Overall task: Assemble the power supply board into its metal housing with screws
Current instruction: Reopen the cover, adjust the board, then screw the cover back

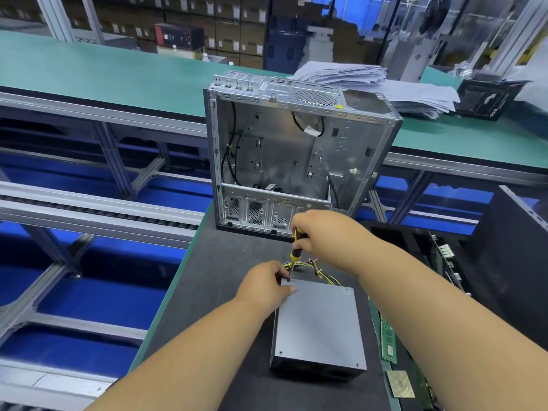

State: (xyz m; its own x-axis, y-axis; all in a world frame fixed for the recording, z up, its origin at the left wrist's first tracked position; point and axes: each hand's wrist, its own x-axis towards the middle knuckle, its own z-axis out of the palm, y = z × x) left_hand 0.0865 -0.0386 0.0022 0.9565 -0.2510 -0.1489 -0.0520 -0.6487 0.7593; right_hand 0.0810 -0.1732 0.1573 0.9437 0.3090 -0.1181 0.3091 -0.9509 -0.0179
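Workbench [225, 292] dark mat, conveyor behind; right hand [323, 232] grips screwdriver [295, 253], left hand [267, 287] pinches PSU housing [318, 327] corner.

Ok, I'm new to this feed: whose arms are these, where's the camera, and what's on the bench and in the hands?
No machine here: these are a person's two bare arms, filmed by one wide-angle camera on their head, looking forward and down.

On the dark mat lies a grey metal power supply box with a bundle of yellow and black wires at its far end. Behind it stands an open computer case, its inside facing the camera.

The right hand has its grip on a yellow and black screwdriver, with the tip at the box's far left corner. The left hand steadies that corner, fingers close to the shaft.

To the right lie green circuit boards; farther back, a stack of papers.
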